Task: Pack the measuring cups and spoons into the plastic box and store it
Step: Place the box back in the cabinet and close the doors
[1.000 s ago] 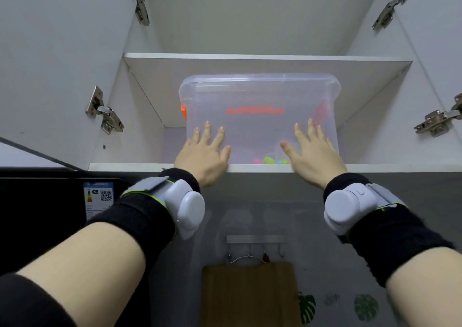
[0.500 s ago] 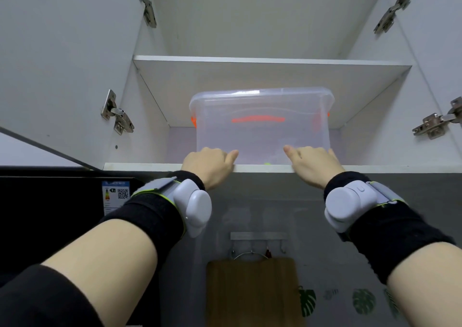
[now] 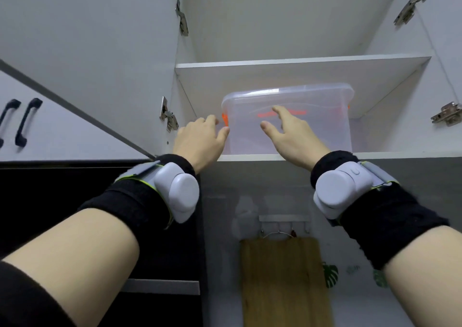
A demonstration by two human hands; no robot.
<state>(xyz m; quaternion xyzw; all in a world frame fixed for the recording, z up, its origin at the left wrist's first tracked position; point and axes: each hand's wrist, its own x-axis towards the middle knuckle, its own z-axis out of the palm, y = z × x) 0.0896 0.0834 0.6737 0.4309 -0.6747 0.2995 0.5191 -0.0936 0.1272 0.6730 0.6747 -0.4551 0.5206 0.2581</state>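
Since half a second earlier, both hands had left the shelf's (image 3: pixel 400 155) front edge. The left grip (image 3: pixel 200 141) had moved to the plastic box's (image 3: pixel 325 126) 9 o'clock corner, beside an orange latch (image 3: pixel 225 119), and the right grip (image 3: pixel 292 136) had opened across the front wall.

Head view: the lidded box sat on the lower shelf of an open wall cabinet. Left fingers were loosely curled, closed round nothing. Right fingers were spread apart; contact was unclear. Cups and spoons inside could not be made out. Seating the box would go best with an even push from both palms, keeping it square. At 6 o'clock, a wooden cutting board (image 3: pixel 282 276) hung on a grey wall. At 9 o'clock, black handles (image 3: pixel 25 121) marked a neighbouring door.
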